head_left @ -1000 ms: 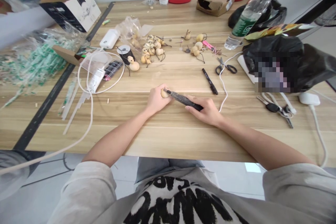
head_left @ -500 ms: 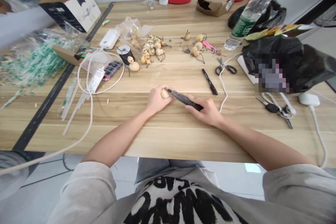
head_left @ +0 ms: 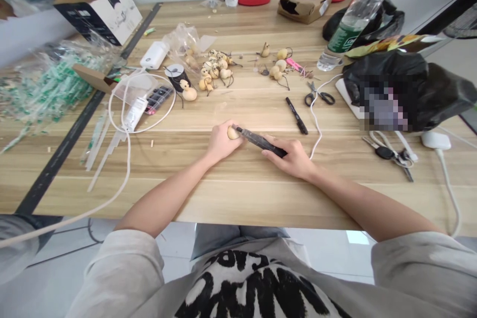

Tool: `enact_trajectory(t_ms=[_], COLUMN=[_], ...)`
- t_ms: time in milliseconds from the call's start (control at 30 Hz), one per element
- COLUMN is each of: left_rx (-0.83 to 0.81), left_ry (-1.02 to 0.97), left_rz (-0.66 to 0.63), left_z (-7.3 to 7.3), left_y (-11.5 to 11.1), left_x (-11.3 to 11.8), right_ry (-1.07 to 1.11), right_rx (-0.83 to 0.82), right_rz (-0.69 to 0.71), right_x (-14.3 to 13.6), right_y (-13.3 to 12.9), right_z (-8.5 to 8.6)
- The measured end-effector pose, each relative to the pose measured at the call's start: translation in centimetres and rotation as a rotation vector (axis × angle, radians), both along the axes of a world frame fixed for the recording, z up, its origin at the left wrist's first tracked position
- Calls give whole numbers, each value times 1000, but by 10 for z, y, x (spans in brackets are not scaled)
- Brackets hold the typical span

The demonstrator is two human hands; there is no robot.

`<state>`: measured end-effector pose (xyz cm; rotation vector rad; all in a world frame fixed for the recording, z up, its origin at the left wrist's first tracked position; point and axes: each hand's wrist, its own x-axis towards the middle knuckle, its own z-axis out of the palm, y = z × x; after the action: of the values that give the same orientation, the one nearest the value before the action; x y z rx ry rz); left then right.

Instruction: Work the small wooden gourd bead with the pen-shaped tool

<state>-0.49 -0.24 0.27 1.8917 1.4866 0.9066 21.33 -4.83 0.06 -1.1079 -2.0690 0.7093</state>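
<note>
While the left hand (head_left: 219, 143) clamps a small gourd (head_left: 233, 133) against the table (head_left: 238, 194), the right hand (head_left: 294, 158) grips a black tool (head_left: 261, 141), tip touching the gourd. Beyond the gourd lie finished strung gourds (head_left: 214, 70); work on this piece appears incomplete.

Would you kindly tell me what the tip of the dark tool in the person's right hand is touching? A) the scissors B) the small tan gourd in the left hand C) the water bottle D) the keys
B: the dark tool in the right hand has its tip against the small tan gourd, which the left hand holds on the table.
</note>
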Motion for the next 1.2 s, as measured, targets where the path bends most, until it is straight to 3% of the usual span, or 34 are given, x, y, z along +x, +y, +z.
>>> enact_trajectory(t_ms=[1200], left_rx=[1], left_ry=[-8], left_rz=[-22], left_z=[0], left_y=[0], left_x=[1], right_ry=[-18], right_rx=[37], right_rz=[28], right_x=[2], right_y=[0], right_z=[2])
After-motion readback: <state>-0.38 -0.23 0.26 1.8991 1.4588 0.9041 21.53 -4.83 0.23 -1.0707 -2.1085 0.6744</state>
